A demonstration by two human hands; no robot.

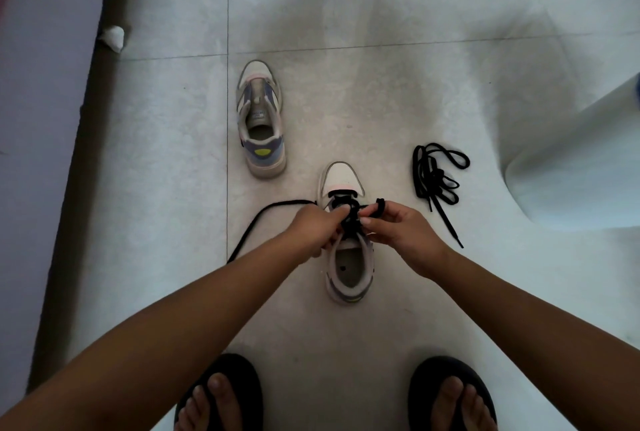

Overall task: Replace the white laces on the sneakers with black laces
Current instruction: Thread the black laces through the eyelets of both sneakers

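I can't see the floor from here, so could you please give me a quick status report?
Left hand and right hand both pinching black lace on near sneaker. Far sneaker unlaced. Spare black lace bundled right. Nothing blocking.

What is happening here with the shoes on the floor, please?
A person is threading a black lace into the near sneaker. The left hand and the right hand both pinch the lace over the eyelets; one end trails left on the floor. The far sneaker has no lace yet. A second black lace lies bundled to the right.
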